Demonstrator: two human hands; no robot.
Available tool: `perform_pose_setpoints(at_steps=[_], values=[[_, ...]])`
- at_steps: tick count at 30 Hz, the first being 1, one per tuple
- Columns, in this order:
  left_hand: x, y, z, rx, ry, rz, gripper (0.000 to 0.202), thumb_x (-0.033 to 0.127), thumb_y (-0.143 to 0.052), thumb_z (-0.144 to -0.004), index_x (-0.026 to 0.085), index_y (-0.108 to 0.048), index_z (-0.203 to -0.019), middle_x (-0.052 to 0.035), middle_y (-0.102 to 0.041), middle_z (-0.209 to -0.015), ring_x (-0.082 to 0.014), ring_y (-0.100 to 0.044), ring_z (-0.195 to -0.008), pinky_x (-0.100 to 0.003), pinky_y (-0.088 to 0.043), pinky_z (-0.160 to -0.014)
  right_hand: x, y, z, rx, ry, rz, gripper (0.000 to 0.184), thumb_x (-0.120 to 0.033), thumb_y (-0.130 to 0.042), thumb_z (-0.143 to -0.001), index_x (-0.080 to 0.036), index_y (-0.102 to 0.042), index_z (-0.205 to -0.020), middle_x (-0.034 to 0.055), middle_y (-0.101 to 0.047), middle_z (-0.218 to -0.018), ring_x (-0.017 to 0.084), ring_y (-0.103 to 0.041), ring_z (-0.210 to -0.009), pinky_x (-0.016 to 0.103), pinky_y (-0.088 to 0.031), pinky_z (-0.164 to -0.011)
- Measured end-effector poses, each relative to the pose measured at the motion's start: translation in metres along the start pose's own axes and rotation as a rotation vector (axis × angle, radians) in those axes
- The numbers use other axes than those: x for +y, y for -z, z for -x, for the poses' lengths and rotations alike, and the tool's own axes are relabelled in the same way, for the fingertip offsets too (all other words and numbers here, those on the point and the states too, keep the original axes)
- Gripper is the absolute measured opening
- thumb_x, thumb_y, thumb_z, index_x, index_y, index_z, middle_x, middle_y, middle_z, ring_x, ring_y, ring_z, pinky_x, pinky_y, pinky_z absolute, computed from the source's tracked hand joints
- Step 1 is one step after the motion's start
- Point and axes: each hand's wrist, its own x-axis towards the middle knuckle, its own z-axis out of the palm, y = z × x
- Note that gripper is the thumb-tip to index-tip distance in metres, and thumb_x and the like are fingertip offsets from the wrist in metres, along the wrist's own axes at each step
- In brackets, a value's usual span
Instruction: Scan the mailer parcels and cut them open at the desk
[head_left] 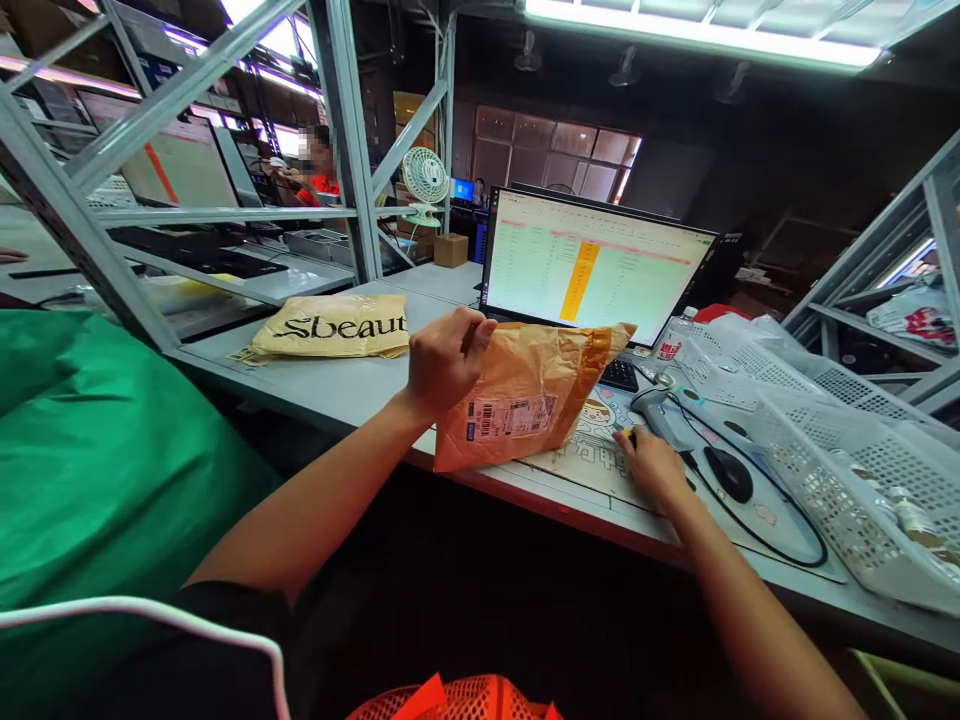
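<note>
My left hand (450,365) is closed on the upper left edge of an orange-brown parcel mailer (517,370), holding it up at the desk's front edge. A white shipping label with a barcode (514,417) faces me on its lower part. My right hand (654,462) is closed just above the printed desk mat (585,465), to the right of the mailer and apart from it. A small bit of yellow shows at its fingertips, too little to name. Close by lie a grey barcode scanner (664,420) and a black mouse (727,474).
A pale yellow bag with black lettering (337,328) lies on the left of the desk. Behind the mailer stands a monitor (600,265). White perforated baskets (847,490) line the right. Green fabric (112,450) bulges at left; a person (322,170) is beyond the frame.
</note>
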Motion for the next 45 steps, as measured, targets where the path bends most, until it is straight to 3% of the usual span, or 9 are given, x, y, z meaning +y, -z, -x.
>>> perform_pose_setpoints(at_steps=[4, 9, 12, 18, 29, 34, 38, 41, 45], values=[[0.008, 0.001, 0.002, -0.014, 0.014, 0.017, 0.024, 0.029, -0.061, -0.105, 0.018, -0.06, -0.083, 0.0055, -0.048, -0.058, -0.0095, -0.045, -0.05, -0.026, -0.032, -0.054, -0.006, -0.011, 0.006, 0.09, 0.037, 0.047, 0.046, -0.049, -0.05, -0.104, -0.009, -0.065, -0.12, 0.0239, -0.065, -0.123, 0.035, -0.064, -0.112, 0.043, -0.049, -0.093], [0.024, -0.003, 0.002, -0.017, 0.015, 0.062, 0.022, 0.026, -0.06, -0.105, 0.017, -0.06, -0.085, 0.0058, -0.049, -0.06, -0.0082, -0.042, -0.049, -0.025, -0.031, -0.053, -0.056, 0.053, 0.022, 0.685, 0.276, -0.383, 0.036, -0.048, -0.052, -0.103, -0.014, -0.063, -0.107, 0.013, -0.068, -0.099, 0.027, -0.064, -0.092, 0.039, -0.049, -0.085], [0.04, -0.007, 0.003, -0.016, 0.006, 0.094, 0.022, 0.027, -0.059, -0.106, 0.018, -0.058, -0.086, 0.0056, -0.051, -0.061, -0.0084, -0.043, -0.049, -0.025, -0.032, -0.053, -0.111, 0.081, 0.029, 0.823, 0.472, -0.538, 0.045, -0.062, -0.057, -0.101, -0.018, -0.059, -0.108, 0.0092, -0.068, -0.096, 0.023, -0.062, -0.083, 0.033, -0.046, -0.076], [0.046, 0.001, 0.013, -0.105, -0.008, 0.066, 0.024, 0.032, -0.053, -0.109, 0.019, -0.055, -0.088, 0.0045, -0.053, -0.062, -0.0091, -0.047, -0.05, -0.025, -0.031, -0.052, -0.155, 0.073, -0.006, 0.742, 0.292, -0.412, 0.026, -0.034, -0.043, -0.107, -0.016, -0.059, -0.098, 0.0079, -0.067, -0.083, 0.019, -0.056, -0.069, 0.028, -0.025, -0.063], [0.02, 0.032, 0.023, -0.23, 0.129, -0.005, 0.04, 0.044, -0.043, -0.111, 0.02, -0.049, -0.08, 0.0034, -0.049, -0.058, -0.0111, -0.045, -0.047, -0.026, -0.029, -0.05, -0.082, 0.091, -0.072, 0.776, 0.097, -0.241, 0.016, -0.025, -0.052, -0.101, -0.016, -0.063, -0.094, 0.0031, -0.057, -0.072, 0.015, -0.037, -0.06, 0.03, -0.013, -0.063], [-0.028, 0.035, 0.019, -0.081, 0.137, -0.12, 0.046, 0.046, -0.036, -0.113, 0.022, -0.042, -0.074, 0.004, -0.037, -0.055, -0.0123, -0.036, -0.047, -0.031, -0.023, -0.051, -0.075, 0.099, -0.056, 0.832, 0.41, -0.633, 0.025, -0.034, -0.046, -0.098, -0.02, -0.055, -0.079, 0.0025, -0.055, -0.071, 0.017, -0.048, -0.067, 0.029, -0.035, -0.066], [-0.059, 0.02, 0.011, -0.027, 0.068, -0.22, 0.043, 0.051, -0.043, -0.11, 0.022, -0.05, -0.08, -0.0006, -0.051, -0.068, -0.0169, -0.047, -0.066, -0.032, -0.034, -0.064, -0.093, 0.084, -0.019, 0.693, 0.448, -1.261, 0.026, -0.045, -0.048, -0.095, -0.021, -0.057, -0.093, 0.0017, -0.059, -0.082, 0.018, -0.058, -0.076, 0.028, -0.049, -0.07], [-0.034, 0.008, 0.004, 0.04, -0.044, -0.27, 0.027, 0.047, -0.063, -0.102, 0.02, -0.062, -0.098, -0.0081, -0.068, -0.099, -0.0248, -0.058, -0.095, -0.038, -0.042, -0.084, -0.111, 0.067, 0.007, 0.623, 0.365, -1.481, 0.031, -0.049, -0.052, -0.094, -0.021, -0.061, -0.101, 0.0042, -0.064, -0.091, 0.019, -0.064, -0.083, 0.03, -0.055, -0.074], [0.032, -0.001, 0.004, -0.425, -0.073, -0.078, 0.013, 0.025, -0.055, -0.104, 0.017, -0.066, -0.107, -0.0072, -0.071, -0.097, -0.022, -0.065, -0.091, -0.034, -0.047, -0.078, -0.13, 0.05, 0.032, 0.546, 0.436, -1.501, 0.04, -0.048, -0.048, -0.099, -0.016, -0.07, -0.109, 0.0124, -0.07, -0.114, 0.026, -0.068, -0.106, 0.041, -0.057, -0.094]])
